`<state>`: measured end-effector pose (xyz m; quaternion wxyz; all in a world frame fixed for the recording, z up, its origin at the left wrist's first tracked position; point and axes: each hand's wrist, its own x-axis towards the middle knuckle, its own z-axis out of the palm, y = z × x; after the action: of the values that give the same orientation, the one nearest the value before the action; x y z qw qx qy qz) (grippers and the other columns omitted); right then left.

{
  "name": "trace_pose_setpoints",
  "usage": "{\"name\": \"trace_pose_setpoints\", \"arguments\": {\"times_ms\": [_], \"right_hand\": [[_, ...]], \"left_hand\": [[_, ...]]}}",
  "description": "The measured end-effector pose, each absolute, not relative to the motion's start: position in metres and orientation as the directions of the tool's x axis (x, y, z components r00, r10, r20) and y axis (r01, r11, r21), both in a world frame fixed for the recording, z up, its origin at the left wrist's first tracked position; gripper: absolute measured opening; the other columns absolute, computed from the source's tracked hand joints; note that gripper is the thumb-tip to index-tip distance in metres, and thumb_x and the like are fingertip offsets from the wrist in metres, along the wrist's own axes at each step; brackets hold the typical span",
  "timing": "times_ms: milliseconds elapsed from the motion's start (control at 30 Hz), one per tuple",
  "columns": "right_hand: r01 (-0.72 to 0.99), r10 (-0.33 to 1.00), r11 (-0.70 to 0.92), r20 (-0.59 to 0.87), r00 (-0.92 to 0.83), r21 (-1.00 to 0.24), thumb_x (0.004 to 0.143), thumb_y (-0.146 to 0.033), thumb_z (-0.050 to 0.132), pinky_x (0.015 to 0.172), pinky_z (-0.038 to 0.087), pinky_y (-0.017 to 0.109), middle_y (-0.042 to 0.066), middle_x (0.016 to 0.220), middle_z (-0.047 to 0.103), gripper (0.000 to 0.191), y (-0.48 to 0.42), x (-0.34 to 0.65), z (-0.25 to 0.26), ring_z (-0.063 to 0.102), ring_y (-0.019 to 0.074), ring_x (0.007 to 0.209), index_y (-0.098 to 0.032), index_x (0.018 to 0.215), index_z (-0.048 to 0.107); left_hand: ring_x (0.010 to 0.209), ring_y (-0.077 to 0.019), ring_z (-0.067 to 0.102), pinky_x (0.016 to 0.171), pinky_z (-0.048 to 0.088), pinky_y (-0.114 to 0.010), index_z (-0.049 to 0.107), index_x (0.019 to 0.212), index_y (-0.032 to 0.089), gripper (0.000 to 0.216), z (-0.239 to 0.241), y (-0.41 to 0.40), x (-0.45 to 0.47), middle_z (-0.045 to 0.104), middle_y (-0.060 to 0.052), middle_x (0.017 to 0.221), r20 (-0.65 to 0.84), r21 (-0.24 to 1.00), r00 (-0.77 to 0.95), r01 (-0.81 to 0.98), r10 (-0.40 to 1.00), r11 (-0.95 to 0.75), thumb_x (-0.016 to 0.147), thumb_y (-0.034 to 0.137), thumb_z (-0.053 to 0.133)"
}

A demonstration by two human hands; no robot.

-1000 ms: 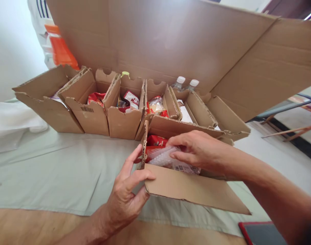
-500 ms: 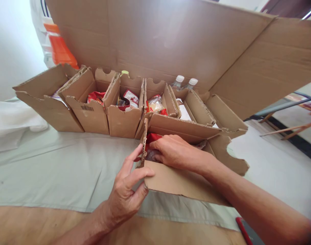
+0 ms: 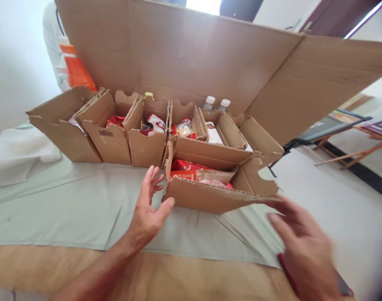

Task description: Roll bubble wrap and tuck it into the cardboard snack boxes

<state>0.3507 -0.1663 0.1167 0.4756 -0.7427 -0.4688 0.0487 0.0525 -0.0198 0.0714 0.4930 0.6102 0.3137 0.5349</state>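
Observation:
In front of the row stands a low open cardboard box (image 3: 206, 200), set lengthwise, with red snack packets (image 3: 191, 165) and a pinkish packet (image 3: 214, 183) inside. At its left end is my left hand (image 3: 148, 209), open, fingers and thumb apart, close beside the cardboard. My right hand (image 3: 303, 242), blurred, is near the box's right front corner with fingers spread; whether the fingertips touch the cardboard I cannot tell. Neither hand holds anything that I can see.
Several open cardboard boxes (image 3: 115, 144) with packets line the back. Behind them rise a large cardboard panel (image 3: 191, 54), white-capped bottles (image 3: 209, 101) and an orange object (image 3: 78, 71). White plastic (image 3: 24, 146) lies left on the pale green cloth (image 3: 68, 209). A red-edged phone (image 3: 286, 274) is partly under my right hand.
My right hand has come out of the front box and moved right to its corner. My left hand has let go of the box's left end. The front box's near side now stands up.

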Motion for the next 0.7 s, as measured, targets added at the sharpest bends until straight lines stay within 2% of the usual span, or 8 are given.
{"name": "trace_pose_setpoints", "arguments": {"times_ms": [67,200,367,400,467,533,567,700], "right_hand": [[0.573,0.793,-0.077,0.298,0.531,-0.816,0.082,-0.061,0.073,0.085,0.057,0.046,0.009,0.121,0.070,0.052,-0.146,0.328,0.095,0.068,0.0318,0.102,-0.029,0.122,0.065],[0.473,0.772,-0.005,0.297,0.562,-0.881,0.081,-0.062,0.073,0.082,0.055,0.043,0.011,0.104,0.073,0.047,-0.127,0.299,0.081,0.068,0.0286,0.093,-0.022,0.105,0.066],[0.535,0.686,0.017,0.399,0.609,-0.845,0.085,-0.050,0.074,0.074,0.055,0.039,0.007,0.084,0.071,0.030,-0.163,0.252,0.068,0.066,0.0278,0.084,-0.023,0.095,0.067],[0.548,0.697,0.032,0.412,0.587,-0.836,0.087,-0.048,0.073,0.072,0.055,0.038,0.007,0.082,0.071,0.027,-0.163,0.235,0.069,0.066,0.0270,0.081,-0.023,0.094,0.068],[0.550,0.766,0.092,0.412,0.494,-0.830,0.090,-0.044,0.070,0.073,0.056,0.037,0.007,0.089,0.072,0.023,-0.149,0.202,0.079,0.066,0.0257,0.080,-0.024,0.100,0.069],[0.505,0.849,0.180,0.393,0.353,-0.844,0.091,-0.043,0.068,0.089,0.055,0.040,0.009,0.113,0.072,0.033,-0.118,0.178,0.097,0.066,0.0276,0.101,-0.023,0.118,0.066],[0.472,0.862,0.223,0.399,0.313,-0.853,0.091,-0.043,0.067,0.092,0.054,0.040,0.008,0.116,0.072,0.035,-0.103,0.172,0.106,0.065,0.0271,0.104,-0.023,0.120,0.065],[0.423,0.856,0.247,0.401,0.327,-0.872,0.089,-0.048,0.068,0.089,0.053,0.039,0.006,0.106,0.073,0.032,-0.081,0.190,0.123,0.065,0.0253,0.097,-0.023,0.109,0.067]], "left_hand": [[0.141,-0.0310,0.048,0.115,0.044,-0.050,0.030,0.157,0.028,0.073,0.078,-0.016,0.058,0.042,-0.012,0.160,0.204,0.978,0.356,-0.118,0.912,-0.172,0.094,0.032,0.065],[0.132,-0.0295,0.056,0.113,0.045,-0.049,0.040,0.152,0.023,0.060,0.086,-0.022,0.061,0.053,-0.012,0.151,0.134,0.991,0.480,-0.089,0.867,-0.104,0.096,0.037,0.059],[0.127,-0.0313,0.060,0.110,0.048,-0.046,0.061,0.129,0.021,0.046,0.071,-0.069,0.009,0.068,-0.012,0.128,0.085,0.989,0.323,0.084,0.943,-0.119,0.091,0.046,0.066],[0.122,-0.0314,0.064,0.107,0.051,-0.045,0.065,0.120,0.021,0.043,0.069,-0.078,-0.009,0.071,-0.011,0.120,0.049,0.990,0.250,0.118,0.967,-0.080,0.089,0.050,0.068],[0.120,-0.0295,0.065,0.104,0.052,-0.041,0.064,0.120,0.022,0.043,0.071,-0.085,-0.045,0.072,-0.009,0.117,-0.027,0.988,0.049,0.156,0.998,0.019,0.089,0.052,0.067],[0.114,-0.0268,0.067,0.098,0.055,-0.036,0.062,0.121,0.023,0.047,0.082,-0.077,-0.071,0.071,-0.006,0.116,0.022,0.987,-0.087,0.162,0.996,-0.008,0.085,0.052,0.074],[0.112,-0.0256,0.068,0.095,0.056,-0.033,0.061,0.120,0.024,0.048,0.088,-0.068,-0.077,0.071,-0.006,0.117,0.066,0.985,-0.111,0.165,0.992,-0.047,0.083,0.051,0.076],[0.112,-0.0271,0.068,0.092,0.059,-0.036,0.061,0.124,0.021,0.045,0.100,-0.047,-0.060,0.072,-0.008,0.116,0.210,0.960,-0.013,0.190,0.978,-0.204,0.086,0.044,0.072]]}}
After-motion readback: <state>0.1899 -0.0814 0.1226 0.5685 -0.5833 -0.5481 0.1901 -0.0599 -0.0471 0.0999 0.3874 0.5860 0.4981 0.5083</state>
